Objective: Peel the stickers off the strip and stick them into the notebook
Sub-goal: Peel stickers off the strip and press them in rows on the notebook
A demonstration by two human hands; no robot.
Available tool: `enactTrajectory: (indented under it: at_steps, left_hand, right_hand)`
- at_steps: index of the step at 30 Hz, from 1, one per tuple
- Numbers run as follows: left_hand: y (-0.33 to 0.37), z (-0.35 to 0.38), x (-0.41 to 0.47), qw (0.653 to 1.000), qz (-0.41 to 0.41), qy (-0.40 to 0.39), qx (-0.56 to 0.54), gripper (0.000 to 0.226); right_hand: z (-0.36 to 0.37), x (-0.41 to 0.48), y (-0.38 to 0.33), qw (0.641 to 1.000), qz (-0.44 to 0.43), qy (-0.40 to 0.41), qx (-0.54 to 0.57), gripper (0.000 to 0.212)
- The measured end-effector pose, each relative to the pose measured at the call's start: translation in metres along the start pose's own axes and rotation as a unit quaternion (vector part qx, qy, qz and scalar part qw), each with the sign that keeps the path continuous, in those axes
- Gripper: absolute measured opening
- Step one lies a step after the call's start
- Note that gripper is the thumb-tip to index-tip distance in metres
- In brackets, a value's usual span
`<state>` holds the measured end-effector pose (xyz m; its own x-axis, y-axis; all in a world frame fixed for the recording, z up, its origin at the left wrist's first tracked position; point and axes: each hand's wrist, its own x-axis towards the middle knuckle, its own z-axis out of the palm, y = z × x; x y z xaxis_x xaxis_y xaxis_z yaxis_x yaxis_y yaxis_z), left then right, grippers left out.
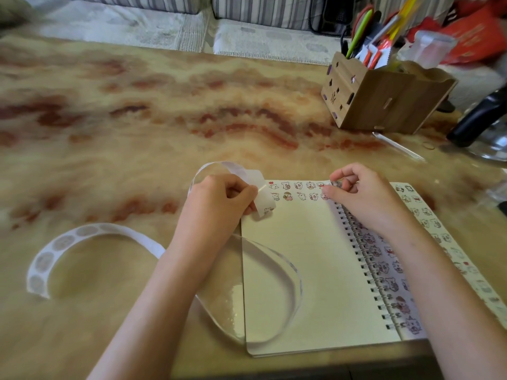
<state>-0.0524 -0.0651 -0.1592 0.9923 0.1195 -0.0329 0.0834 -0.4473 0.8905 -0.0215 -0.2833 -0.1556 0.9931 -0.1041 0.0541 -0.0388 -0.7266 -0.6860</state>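
An open spiral notebook (310, 270) lies at the table's near edge, its cream page showing two short rows of small cartoon stickers (299, 191) along the top. A long sticker strip (90, 231) curls across the table on the left and loops over the page's lower left. My left hand (219, 200) is shut on the strip near the page's top left corner, where a strip end hangs down. My right hand (362, 193) pinches a small sticker (335, 184) with thumb and forefinger at the right end of the top sticker row, beside the spiral binding.
A wooden desk organiser (381, 97) with pens and scissors stands at the back right. A clear thin stick (397, 146) lies in front of it. A dark handle over a metal base (482, 119) sits at the far right edge. The marbled table (137, 119) stretches left and back.
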Motion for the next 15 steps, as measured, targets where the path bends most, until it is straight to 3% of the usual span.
enactTrajectory:
  at_steps: [4,8,11,15]
  left_hand:
    - [-0.001,-0.001,0.0,1.0,0.004,0.001,0.003,0.021]
    - [0.002,-0.002,-0.001,1.0,0.014,0.011,-0.011,0.019]
    - [0.005,-0.005,-0.001,0.998,0.02,0.023,-0.063,0.019]
    - [0.009,-0.008,-0.001,0.994,0.025,0.029,-0.1,0.02]
  right_hand:
    - [-0.003,-0.002,0.001,1.0,0.008,-0.024,0.002,0.029]
    - [-0.001,-0.003,-0.002,1.0,-0.009,0.018,-0.021,0.029]
    - [0.002,-0.01,-0.016,0.995,-0.089,0.053,0.005,0.018]
    - [0.019,-0.027,-0.047,0.973,-0.2,0.005,0.119,0.009]
